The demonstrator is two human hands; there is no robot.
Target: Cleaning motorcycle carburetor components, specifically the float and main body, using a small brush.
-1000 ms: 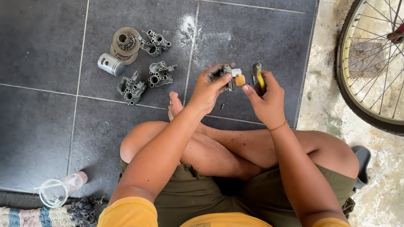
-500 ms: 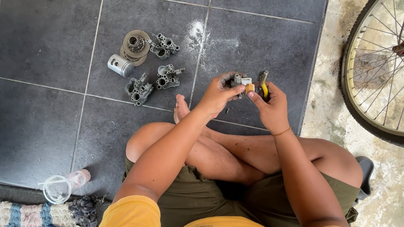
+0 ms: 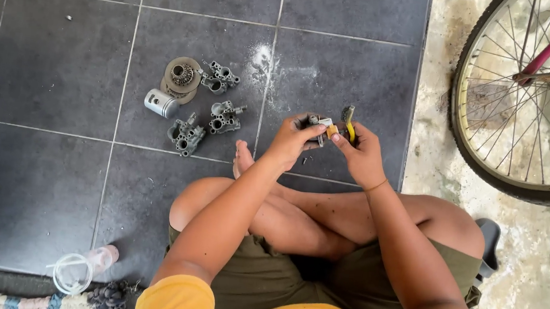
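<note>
Near the crossed legs, the left hand (image 3: 293,139) is closed around a small grey metal part (image 3: 317,124), held above the dark tile floor (image 3: 40,180). The right hand (image 3: 360,155) grips a yellow-handled tool (image 3: 348,122) and meets the part with its tip. I think the part should be held steady and the tool pressed gently, so it does not slip. Farther away lie other metal parts (image 3: 193,104), and beyond them a bicycle wheel (image 3: 532,97).
</note>
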